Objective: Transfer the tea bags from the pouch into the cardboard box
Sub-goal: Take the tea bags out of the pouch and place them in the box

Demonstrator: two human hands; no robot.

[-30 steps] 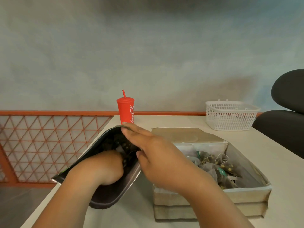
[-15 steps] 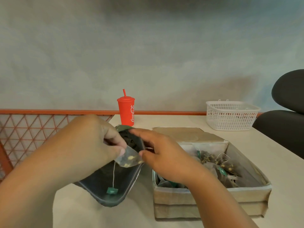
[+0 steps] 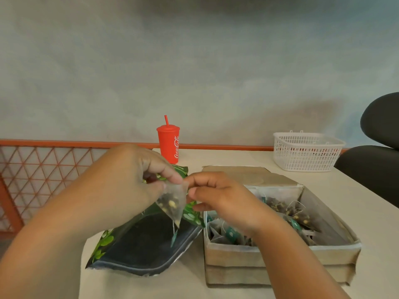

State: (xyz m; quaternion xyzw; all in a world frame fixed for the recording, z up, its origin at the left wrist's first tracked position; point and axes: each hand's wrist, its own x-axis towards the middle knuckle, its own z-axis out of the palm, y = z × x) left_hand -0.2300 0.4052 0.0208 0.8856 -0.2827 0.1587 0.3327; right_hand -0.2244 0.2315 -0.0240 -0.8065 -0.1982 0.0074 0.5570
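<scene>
A clear pyramid tea bag (image 3: pixel 172 201) hangs from my left hand (image 3: pixel 121 186), pinched at its top between thumb and fingers, with its string and green tag (image 3: pixel 173 238) dangling over the pouch mouth. The green and dark pouch (image 3: pixel 138 244) lies on the table, mouth towards me. My right hand (image 3: pixel 222 197) grips the pouch's right rim with curled fingers, fingertips close against the tea bag's upper corner. To the right stands the open cardboard box (image 3: pixel 259 260), holding several tea bags (image 3: pixel 287 212).
A red lidded cup with a straw (image 3: pixel 169 145) stands behind the pouch. A white plastic basket (image 3: pixel 306 152) sits at the back right. A black chair (image 3: pixel 375 165) is at the right edge, and an orange lattice railing (image 3: pixel 43 169) runs along the left.
My left hand came out of the pouch with a tea bag and lifted it to the pouch's rim. The pouch settled lower, while my right hand stayed on its rim.
</scene>
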